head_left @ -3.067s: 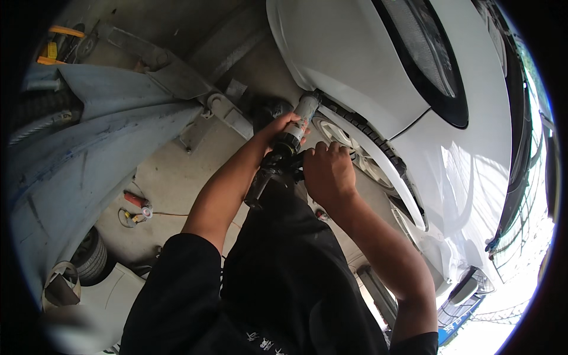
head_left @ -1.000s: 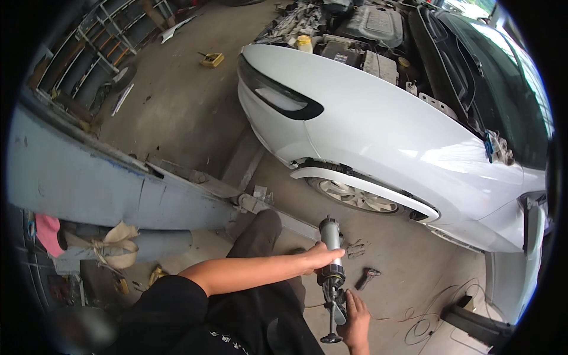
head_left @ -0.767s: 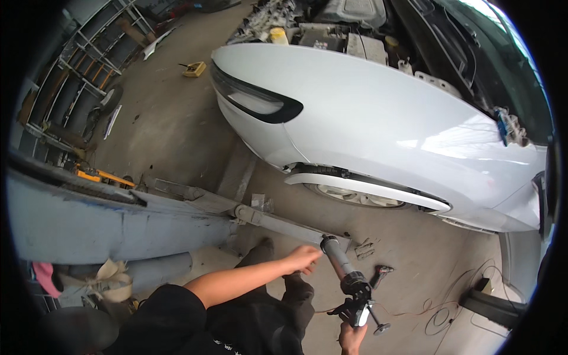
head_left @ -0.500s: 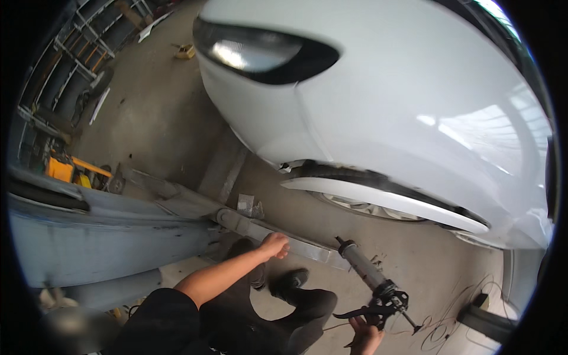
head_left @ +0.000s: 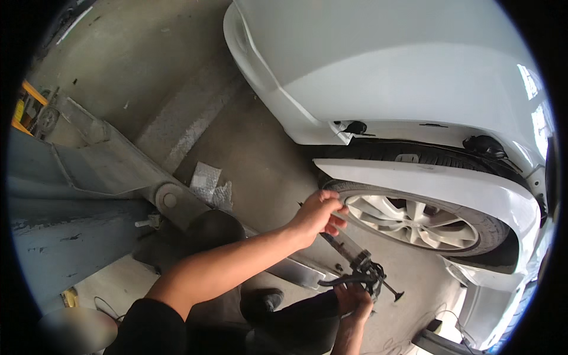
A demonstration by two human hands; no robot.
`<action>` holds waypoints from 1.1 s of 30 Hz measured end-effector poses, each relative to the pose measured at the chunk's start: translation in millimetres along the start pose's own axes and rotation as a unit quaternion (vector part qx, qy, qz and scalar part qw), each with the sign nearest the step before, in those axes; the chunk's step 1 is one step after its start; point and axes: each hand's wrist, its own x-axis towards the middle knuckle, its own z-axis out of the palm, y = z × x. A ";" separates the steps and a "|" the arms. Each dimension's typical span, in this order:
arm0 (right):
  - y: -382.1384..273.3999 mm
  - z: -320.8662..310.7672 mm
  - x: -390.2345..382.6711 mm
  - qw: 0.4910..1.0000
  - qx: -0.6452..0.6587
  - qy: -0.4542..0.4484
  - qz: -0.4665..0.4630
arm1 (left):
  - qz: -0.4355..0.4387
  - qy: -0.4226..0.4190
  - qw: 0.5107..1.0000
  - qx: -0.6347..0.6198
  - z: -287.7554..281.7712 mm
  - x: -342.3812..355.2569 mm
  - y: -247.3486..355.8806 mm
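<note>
My right hand (head_left: pixel 355 299) is closed round the handle of a caulking gun (head_left: pixel 355 254), whose clear barrel slants up and left. Its nozzle end passes behind my left hand (head_left: pixel 322 216), with a dark tip showing beyond the knuckles. That left hand is in front of the tyre's left side, its fingers loosely bent and apart, with nothing visible in them. Over the wheel (head_left: pixel 414 222) runs a white wheel-arch trim (head_left: pixel 414 174), with a dark gap between it and the white car body (head_left: pixel 384 71). Black parts show along that gap.
A grey lift arm (head_left: pixel 118 142) with a round pivot runs from the left toward my legs. Bubble wrap (head_left: pixel 207 183) lies on the floor beside it. At lower right are a dark block (head_left: pixel 438 340) and thin cables. Yellow equipment (head_left: pixel 21 112) stands far left.
The view has come closer to the wheel and trim. My left hand has moved up and right, in front of the caulking gun's nozzle. My right hand still grips the gun.
</note>
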 end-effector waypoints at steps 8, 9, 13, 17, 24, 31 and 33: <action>-1.9 32.3 -7.1 0.999 -0.025 -0.023 -0.026 | 0.086 0.015 0.986 -0.144 -12.5 5.4 7.2; 0.0 35.7 -7.0 0.999 -0.024 -0.024 -0.031 | 0.106 0.000 0.984 -0.141 -15.0 5.7 10.7; 15.4 24.2 8.2 0.999 -0.042 -0.007 -0.015 | 0.154 -0.017 0.979 -0.136 -23.3 7.7 16.0; 24.0 27.7 5.5 1.000 0.001 -0.024 -0.004 | 0.169 -0.015 0.976 -0.137 -24.3 0.0 24.1; 28.7 32.4 -13.1 0.994 -0.099 0.023 -0.041 | 0.151 0.006 0.980 -0.128 -28.4 1.0 24.1; 16.8 59.9 -64.7 0.981 -0.165 -0.011 -0.100 | 0.142 0.026 0.987 -0.069 -28.2 -0.9 19.4; 10.2 58.0 -85.7 0.981 -0.153 -0.006 -0.119 | 0.141 0.043 0.988 -0.046 -24.8 -7.6 20.6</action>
